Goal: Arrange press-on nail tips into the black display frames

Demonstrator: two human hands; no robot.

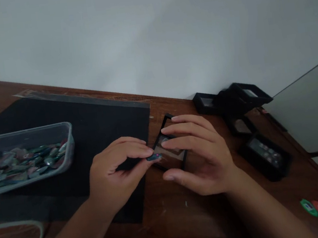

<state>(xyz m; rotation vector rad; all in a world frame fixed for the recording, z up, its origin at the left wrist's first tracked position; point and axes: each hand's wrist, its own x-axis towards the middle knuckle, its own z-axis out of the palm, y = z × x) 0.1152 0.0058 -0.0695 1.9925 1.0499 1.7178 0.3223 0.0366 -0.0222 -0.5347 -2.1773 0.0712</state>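
Between its thumb and index finger my left hand [117, 168] pinches a small dark blue-green piece [154, 156] with a pink spot, like a polished stone. The piece is over the near end of a black-framed case [169, 161] with a clear window, lying on the wooden table. My right hand [202, 152] is spread above that case, fingers apart and fingertips at its far part. Whether those fingertips touch the case I cannot tell. To the left a clear plastic tub [70, 147] contains many polished stones [35, 162] in green, red and grey.
Under the tub is a black mat [106, 122] on the wooden table [172, 215]. Several black boxes [266, 157] with clear windows are at the right, some stacked by the wall. Round coloured stickers [309, 208] lie near the right front edge. A white-rimmed container [14, 224] shows at lower left.
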